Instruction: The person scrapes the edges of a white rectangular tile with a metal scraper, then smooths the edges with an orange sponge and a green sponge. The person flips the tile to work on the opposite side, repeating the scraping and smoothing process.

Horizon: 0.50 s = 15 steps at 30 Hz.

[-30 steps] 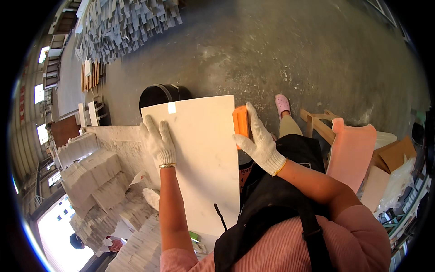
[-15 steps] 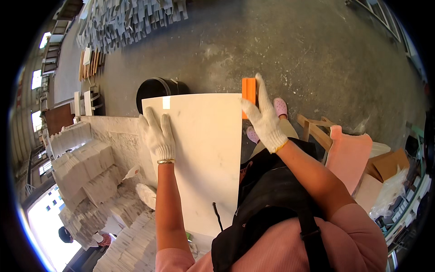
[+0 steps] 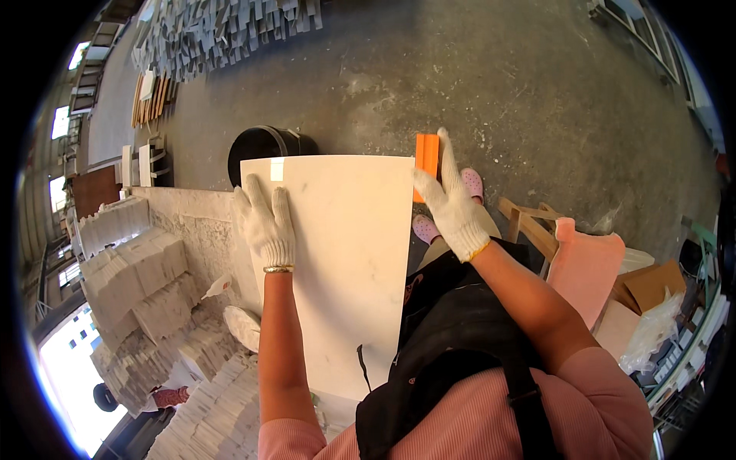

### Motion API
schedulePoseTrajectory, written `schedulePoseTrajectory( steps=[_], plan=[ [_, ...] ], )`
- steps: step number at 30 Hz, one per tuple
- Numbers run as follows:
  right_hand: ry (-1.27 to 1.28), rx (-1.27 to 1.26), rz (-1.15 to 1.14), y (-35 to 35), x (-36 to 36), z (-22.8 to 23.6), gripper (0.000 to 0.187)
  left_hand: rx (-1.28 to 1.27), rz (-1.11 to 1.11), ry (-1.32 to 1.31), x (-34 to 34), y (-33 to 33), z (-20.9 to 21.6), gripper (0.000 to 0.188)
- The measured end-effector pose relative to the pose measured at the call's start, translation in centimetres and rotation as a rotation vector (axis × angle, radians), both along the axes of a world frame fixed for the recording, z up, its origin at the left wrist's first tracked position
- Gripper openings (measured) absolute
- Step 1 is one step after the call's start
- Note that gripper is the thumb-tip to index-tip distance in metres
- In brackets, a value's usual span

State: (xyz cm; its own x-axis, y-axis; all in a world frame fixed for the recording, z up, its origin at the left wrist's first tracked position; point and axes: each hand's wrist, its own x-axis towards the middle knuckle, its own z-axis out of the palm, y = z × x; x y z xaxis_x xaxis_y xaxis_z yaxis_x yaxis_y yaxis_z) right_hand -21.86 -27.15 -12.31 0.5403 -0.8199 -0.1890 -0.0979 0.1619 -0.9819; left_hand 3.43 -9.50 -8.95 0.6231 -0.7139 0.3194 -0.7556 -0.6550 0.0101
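A white slab with faint grey marks (image 3: 349, 230) lies in front of me, with a small pale sticker (image 3: 277, 169) near its far edge. My left hand (image 3: 267, 228), in a white knit glove, rests flat near the slab's far left corner, fingers spread. At the far right corner, my gloved right hand (image 3: 454, 211) holds a long, grooved orange block (image 3: 427, 165) alongside the slab's right edge. The thumb bends over the block's near part toward the slab, while the fingers stretch along its outer side. The palm hides part of the grip.
A black bucket (image 3: 261, 146) stands beyond the slab's far left corner. Stacks of pale stone pieces (image 3: 134, 268) fill the left side. To the right are a wooden stand (image 3: 529, 222), a pink sheet (image 3: 586, 264) and a cardboard box (image 3: 650, 285). Grey strips (image 3: 230, 31) lie far off.
Very little differs. The slab's far right corner, the orange block and my right hand sit slightly farther right in view; my left hand keeps its place on the slab.
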Motion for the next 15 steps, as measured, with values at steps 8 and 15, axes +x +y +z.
schedulePoseTrajectory(
  steps=[8,15],
  plan=[
    [0.061,-0.034,0.038,0.4,-0.3,1.7,0.088,0.012,0.028,0.04,-0.4,-0.1,0.5,0.056],
    [0.117,-0.179,0.198,5.2,-4.8,0.4,0.09,0.033,0.052,0.112,-0.4,-0.3,0.9,0.058]
  ],
)
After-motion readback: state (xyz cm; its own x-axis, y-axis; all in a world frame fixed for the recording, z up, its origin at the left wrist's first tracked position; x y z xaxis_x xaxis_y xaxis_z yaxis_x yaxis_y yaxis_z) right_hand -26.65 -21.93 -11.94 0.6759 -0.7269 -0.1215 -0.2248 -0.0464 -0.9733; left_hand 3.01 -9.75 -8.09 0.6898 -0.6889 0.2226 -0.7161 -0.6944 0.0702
